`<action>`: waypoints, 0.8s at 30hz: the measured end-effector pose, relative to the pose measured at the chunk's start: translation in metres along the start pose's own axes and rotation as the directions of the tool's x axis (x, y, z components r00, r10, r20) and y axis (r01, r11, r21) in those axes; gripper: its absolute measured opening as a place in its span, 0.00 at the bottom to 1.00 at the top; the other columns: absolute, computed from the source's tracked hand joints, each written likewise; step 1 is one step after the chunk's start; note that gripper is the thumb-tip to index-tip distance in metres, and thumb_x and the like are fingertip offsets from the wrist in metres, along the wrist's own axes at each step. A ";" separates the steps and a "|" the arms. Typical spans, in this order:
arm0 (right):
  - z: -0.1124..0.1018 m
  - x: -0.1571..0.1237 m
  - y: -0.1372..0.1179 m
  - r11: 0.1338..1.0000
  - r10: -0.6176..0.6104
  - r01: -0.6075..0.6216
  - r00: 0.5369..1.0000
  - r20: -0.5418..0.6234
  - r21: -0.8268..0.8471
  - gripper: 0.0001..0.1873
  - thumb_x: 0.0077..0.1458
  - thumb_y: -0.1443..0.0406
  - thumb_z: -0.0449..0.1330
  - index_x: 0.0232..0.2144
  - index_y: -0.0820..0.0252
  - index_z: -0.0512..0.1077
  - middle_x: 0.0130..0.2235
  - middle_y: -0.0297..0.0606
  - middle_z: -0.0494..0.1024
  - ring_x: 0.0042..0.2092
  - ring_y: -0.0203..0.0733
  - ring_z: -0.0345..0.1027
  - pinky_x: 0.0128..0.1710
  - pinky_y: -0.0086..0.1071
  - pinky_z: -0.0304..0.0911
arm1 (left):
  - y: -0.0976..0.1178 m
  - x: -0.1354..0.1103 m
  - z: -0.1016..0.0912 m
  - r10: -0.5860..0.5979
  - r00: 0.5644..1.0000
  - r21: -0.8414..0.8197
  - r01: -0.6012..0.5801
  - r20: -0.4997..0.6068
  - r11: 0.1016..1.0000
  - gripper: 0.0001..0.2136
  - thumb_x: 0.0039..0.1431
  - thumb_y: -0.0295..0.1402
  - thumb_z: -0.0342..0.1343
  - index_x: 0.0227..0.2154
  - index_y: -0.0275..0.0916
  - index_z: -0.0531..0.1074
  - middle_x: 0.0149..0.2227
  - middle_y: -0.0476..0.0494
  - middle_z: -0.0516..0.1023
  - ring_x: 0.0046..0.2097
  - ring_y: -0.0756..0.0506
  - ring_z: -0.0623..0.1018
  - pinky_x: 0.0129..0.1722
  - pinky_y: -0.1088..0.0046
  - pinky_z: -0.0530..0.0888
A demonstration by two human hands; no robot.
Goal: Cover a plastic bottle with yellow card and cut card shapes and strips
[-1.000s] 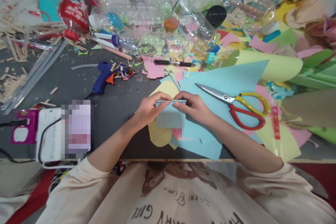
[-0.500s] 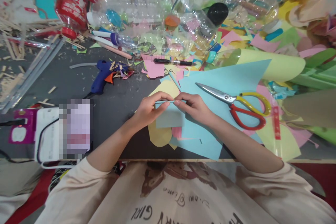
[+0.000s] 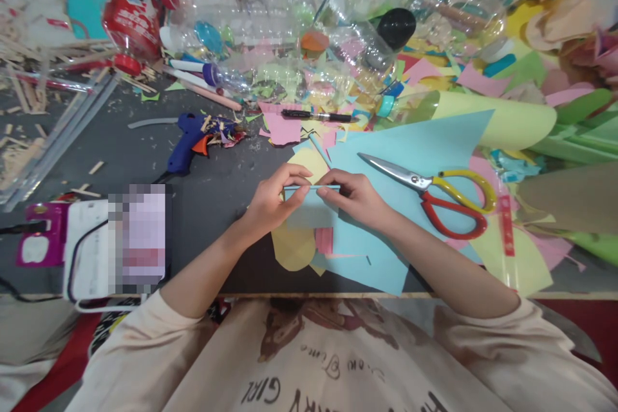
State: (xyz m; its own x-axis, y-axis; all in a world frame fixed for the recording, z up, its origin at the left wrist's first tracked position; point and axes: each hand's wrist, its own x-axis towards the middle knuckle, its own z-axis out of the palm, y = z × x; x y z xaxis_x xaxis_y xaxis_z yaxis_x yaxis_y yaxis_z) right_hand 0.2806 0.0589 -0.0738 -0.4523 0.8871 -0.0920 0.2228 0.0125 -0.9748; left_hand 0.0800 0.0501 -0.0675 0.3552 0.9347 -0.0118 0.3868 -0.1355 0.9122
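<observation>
Between both hands is a small piece of blue paper (image 3: 313, 214), its upper edge curled into a narrow roll and the flat part hanging toward me. My left hand (image 3: 276, 196) pinches the left half of that edge with the thumb; its index finger is a little raised. My right hand (image 3: 356, 196) pinches the right half, thumb in front and fingers behind. Under the hands lie yellow paper (image 3: 294, 250) and a large light blue sheet (image 3: 374, 257). A thin blue paper roll (image 3: 320, 148) rests just beyond the fingertips.
Open scissors (image 3: 425, 187) lie on the blue sheet at right. At left are a blue glue gun (image 3: 186, 145) and a phone (image 3: 145, 232). A black pen (image 3: 316, 116) sits farther back, before plastic bottles (image 3: 232, 6) and paper scraps (image 3: 280, 125).
The flat part of the blue paper looks slightly shorter below the rolled edge. My left fingertips have drawn a little away from the right ones.
</observation>
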 end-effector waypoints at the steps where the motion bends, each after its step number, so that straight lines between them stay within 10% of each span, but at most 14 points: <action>1: 0.000 0.000 0.000 1.000 -0.003 0.003 1.000 -0.001 -0.006 0.11 0.58 0.58 0.58 0.30 0.59 0.71 0.28 0.32 0.72 0.23 0.30 0.53 0.24 0.28 0.52 | 0.000 0.000 0.000 0.005 1.000 0.002 -0.005 -0.007 1.000 0.12 0.65 0.42 0.53 0.44 0.40 0.70 0.37 0.44 0.83 0.41 0.46 0.83 0.36 0.75 0.74; 24: -0.001 0.000 -0.001 0.997 -0.043 0.044 0.999 0.017 -0.059 0.21 0.63 0.50 0.55 0.27 0.59 0.71 0.28 0.35 0.74 0.28 0.35 0.60 0.30 0.30 0.57 | -0.003 -0.004 0.003 0.129 0.991 0.059 -0.126 -0.046 0.990 0.13 0.66 0.45 0.52 0.43 0.40 0.69 0.41 0.42 0.82 0.42 0.46 0.83 0.43 0.72 0.78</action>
State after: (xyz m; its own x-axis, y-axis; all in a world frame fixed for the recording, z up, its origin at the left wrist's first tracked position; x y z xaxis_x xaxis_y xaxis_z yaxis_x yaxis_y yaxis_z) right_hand 0.2811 0.0598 -0.0723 -0.4764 0.8776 -0.0533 0.2536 0.0791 -0.9641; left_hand 0.0802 0.0462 -0.0717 0.3624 0.9236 0.1250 0.3886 -0.2717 0.8805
